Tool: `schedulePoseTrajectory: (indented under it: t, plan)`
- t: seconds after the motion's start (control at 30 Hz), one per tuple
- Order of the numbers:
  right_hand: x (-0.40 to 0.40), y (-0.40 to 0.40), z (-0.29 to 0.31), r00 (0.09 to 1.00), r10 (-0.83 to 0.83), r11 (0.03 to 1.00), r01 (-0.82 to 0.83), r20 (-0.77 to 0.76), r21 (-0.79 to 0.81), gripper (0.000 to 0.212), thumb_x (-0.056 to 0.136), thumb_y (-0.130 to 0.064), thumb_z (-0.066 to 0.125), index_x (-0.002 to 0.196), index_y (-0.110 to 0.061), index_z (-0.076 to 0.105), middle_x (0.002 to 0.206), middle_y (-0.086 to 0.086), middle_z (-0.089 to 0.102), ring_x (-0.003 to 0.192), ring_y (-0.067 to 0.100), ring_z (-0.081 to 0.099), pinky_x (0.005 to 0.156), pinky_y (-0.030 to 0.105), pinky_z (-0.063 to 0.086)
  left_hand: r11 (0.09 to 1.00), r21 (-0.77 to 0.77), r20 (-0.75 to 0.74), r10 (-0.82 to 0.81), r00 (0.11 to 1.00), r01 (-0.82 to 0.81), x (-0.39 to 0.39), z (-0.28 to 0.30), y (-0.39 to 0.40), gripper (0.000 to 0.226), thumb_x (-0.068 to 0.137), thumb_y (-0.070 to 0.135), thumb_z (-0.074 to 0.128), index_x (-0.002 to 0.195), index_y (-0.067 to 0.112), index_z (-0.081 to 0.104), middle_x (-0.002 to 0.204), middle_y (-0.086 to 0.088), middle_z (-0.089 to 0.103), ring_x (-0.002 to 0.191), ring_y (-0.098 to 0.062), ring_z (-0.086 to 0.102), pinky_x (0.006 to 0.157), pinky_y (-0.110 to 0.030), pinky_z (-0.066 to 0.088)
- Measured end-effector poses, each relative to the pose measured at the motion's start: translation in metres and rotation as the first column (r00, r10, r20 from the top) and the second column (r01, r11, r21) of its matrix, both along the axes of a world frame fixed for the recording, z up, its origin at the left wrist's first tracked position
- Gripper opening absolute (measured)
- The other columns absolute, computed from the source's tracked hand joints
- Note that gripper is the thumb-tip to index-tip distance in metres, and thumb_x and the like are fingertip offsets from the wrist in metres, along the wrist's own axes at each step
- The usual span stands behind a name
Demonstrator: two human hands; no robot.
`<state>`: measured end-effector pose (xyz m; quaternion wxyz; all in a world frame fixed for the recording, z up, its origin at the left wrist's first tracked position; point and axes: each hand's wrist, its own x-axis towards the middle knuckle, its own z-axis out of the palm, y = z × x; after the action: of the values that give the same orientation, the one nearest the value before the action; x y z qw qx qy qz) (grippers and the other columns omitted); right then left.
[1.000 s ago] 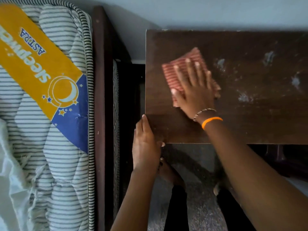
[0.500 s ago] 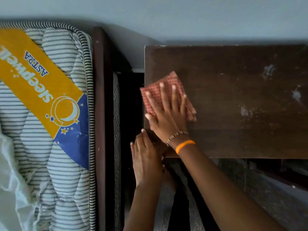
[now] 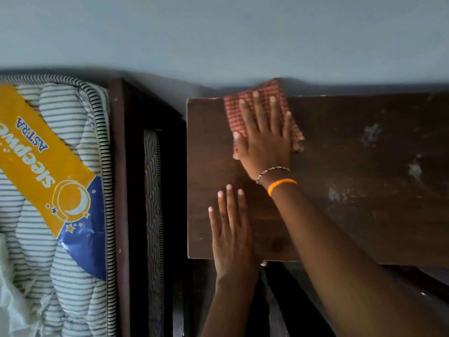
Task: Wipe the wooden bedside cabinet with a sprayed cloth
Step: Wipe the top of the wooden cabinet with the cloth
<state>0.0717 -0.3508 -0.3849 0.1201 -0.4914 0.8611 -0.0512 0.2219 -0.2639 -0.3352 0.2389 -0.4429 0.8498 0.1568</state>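
Right hand [image 3: 266, 142] sits flat, palm down, on the cloth [image 3: 255, 98], upper centre of frame. Fingers [image 3: 273, 113] spread wide and straight, nothing gripped; the palm and all visible digits press the cloth onto the cabinet top [image 3: 364, 190]. Thumb lies along the cloth's left edge.

Cloth is red checked, rumpled, at the far edge of the cabinet top near its left end. Its far corner sticks out past that edge toward the wall [image 3: 218, 32]. A bit of cloth also shows to the right of the hand.

Right wrist carries a beaded bracelet [image 3: 272, 172] and an orange band [image 3: 281, 184], just below the hand in frame.

Left hand [image 3: 232, 229] lies flat on the cabinet top, lower centre, near the left front corner. Fingers extended, only slightly parted, holding nothing. Heel of the hand overhangs the near edge. Well apart from the cloth, not touching it.

Cabinet top is dark brown wood, fills centre to right of frame. Pale scuffs [image 3: 369, 137] are scattered over its right half.

Left of frame: striped mattress [image 3: 60, 263] with a yellow and blue label [image 3: 48, 171], inside a dark wooden bed frame [image 3: 120, 190]. A dark gap separates the bed frame and cabinet.
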Motion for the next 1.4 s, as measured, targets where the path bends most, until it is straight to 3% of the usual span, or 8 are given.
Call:
schedulePoseTrajectory:
  t: [0.13,0.33,0.7,0.83,0.93,1.03,1.2,1.4]
  plan:
    - [-0.066,0.047,0.000,0.987,-0.156,0.986,0.157,-0.026,0.049,0.065,0.086,-0.047,0.025,0.148,-0.028,0.017,0.158,0.002,0.012,0.145,0.032,0.009,0.115,0.053,0.006,0.999,-0.028,0.056,-0.033,0.998,0.034,-0.024,0.004,0.010,0.128,0.039,0.039,0.085,0.143,0.000,0.022,0.152,-0.021,0.021,0.139,-0.035,0.017,0.111,-0.053,0.012]
    - [-0.127,0.090,-0.001,0.949,-0.312,0.945,0.315,-0.048,0.084,0.065,0.087,-0.046,0.025,0.148,-0.026,0.013,0.158,0.004,0.009,0.145,0.033,0.006,0.115,0.054,0.004,0.997,-0.056,0.216,-0.045,0.975,0.058,-0.032,0.006,0.013,0.146,0.033,0.053,0.086,0.146,0.000,0.010,0.154,-0.021,0.010,0.142,-0.037,0.008,0.111,-0.057,0.003]
    - [-0.064,0.214,0.007,0.953,-0.299,0.937,0.301,-0.038,0.176,0.063,0.089,-0.047,0.024,0.148,-0.026,0.014,0.158,0.005,0.011,0.144,0.031,0.006,0.114,0.057,0.010,0.996,-0.069,0.182,-0.046,0.982,0.060,-0.035,0.006,0.021,0.143,0.052,0.053,0.081,0.142,0.001,-0.017,0.152,-0.020,-0.018,0.139,-0.034,-0.019,0.109,-0.054,-0.011]
    - [-0.059,0.192,0.007,0.946,-0.322,0.934,0.324,-0.038,0.151,0.064,0.088,-0.046,0.026,0.147,-0.028,0.015,0.157,0.007,0.014,0.143,0.037,0.010,0.112,0.061,0.010,0.994,-0.102,0.101,0.043,0.994,-0.032,-0.026,0.006,0.028,0.140,0.051,0.051,0.081,0.143,0.001,-0.013,0.154,-0.020,-0.008,0.140,-0.029,-0.012,0.110,-0.053,-0.006]
    - [-0.035,0.149,0.006,0.974,-0.226,0.972,0.226,0.002,0.066,0.063,0.086,-0.043,0.032,0.146,-0.028,0.023,0.155,0.006,0.022,0.142,0.038,0.017,0.112,0.057,0.006,0.985,-0.144,0.040,0.098,0.994,-0.091,-0.010,0.004,0.036,0.133,0.050,0.052,0.079,0.144,-0.005,0.004,0.154,-0.024,0.006,0.142,-0.033,0.005,0.110,-0.053,0.002]
    - [0.016,0.113,0.006,0.998,-0.027,1.000,0.028,0.062,-0.004,0.063,0.084,-0.041,0.041,0.145,-0.030,0.027,0.155,0.002,0.023,0.143,0.034,0.017,0.111,0.055,0.002,0.977,-0.155,-0.024,0.145,0.989,-0.147,0.016,0.004,0.051,0.123,0.059,0.050,0.077,0.142,-0.009,0.009,0.152,-0.026,0.011,0.140,-0.037,0.019,0.110,-0.052,0.009]
    - [0.084,0.142,0.008,0.969,0.213,0.977,-0.209,0.126,-0.042,0.061,0.087,-0.038,0.044,0.145,-0.032,0.025,0.157,-0.002,0.019,0.145,0.028,0.011,0.115,0.055,0.005,0.983,-0.106,0.047,0.155,0.987,-0.149,0.058,0.008,0.079,0.118,0.060,0.039,0.082,0.142,-0.009,0.012,0.151,-0.027,0.015,0.139,-0.038,0.021,0.110,-0.052,0.015]
    - [0.047,0.222,0.008,0.984,0.178,0.982,-0.179,0.020,0.060,0.060,0.088,-0.044,0.039,0.145,-0.037,0.022,0.156,-0.005,0.021,0.144,0.025,0.014,0.113,0.051,0.008,0.993,-0.092,0.032,-0.077,0.997,0.079,0.056,0.007,0.094,0.113,0.053,0.033,0.085,0.139,-0.011,0.026,0.147,-0.027,0.027,0.135,-0.037,0.030,0.109,-0.052,0.021]
